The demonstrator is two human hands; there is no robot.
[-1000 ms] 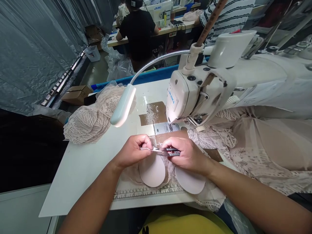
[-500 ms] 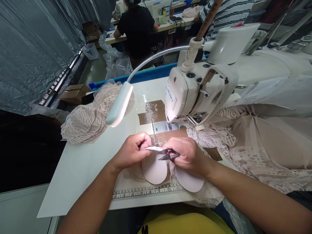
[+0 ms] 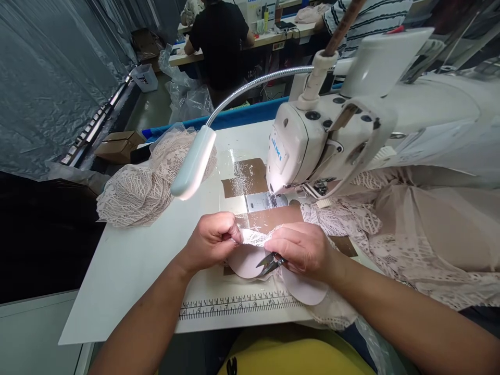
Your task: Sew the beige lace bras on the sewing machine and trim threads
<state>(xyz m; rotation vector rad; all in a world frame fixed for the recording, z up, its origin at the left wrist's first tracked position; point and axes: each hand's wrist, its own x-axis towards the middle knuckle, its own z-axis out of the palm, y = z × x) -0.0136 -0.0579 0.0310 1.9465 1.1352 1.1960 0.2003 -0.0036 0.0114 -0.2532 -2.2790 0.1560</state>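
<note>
Between my two hands a pale lace edge [image 3: 253,237] is stretched in front of the sewing machine. My left hand [image 3: 214,238] is closed, pinching its left end between thumb and fingers. My right hand [image 3: 302,247] grips the lace at the other end and also holds dark thread snips [image 3: 269,263], whose blades stick out to the left with their tips apart. Below the lace hangs one round pale pink bra-type cup [image 3: 246,262], partly behind the snips. A second cup [image 3: 305,288] lies under my right hand, its top hidden.
The white sewing machine [image 3: 297,146] stands just beyond my hands, with a lamp [image 3: 194,162] to its left. Bundled lace [image 3: 135,195] lies at left, and more lace fabric [image 3: 425,250] spreads at right. A printed ruler [image 3: 238,306] runs along the front edge. A person [image 3: 221,44] sits beyond.
The lace edge has turned, so its patterned face shows wider. The snips have dropped lower and tilted, away from the edge. The left cup has risen slightly off the ruler side.
</note>
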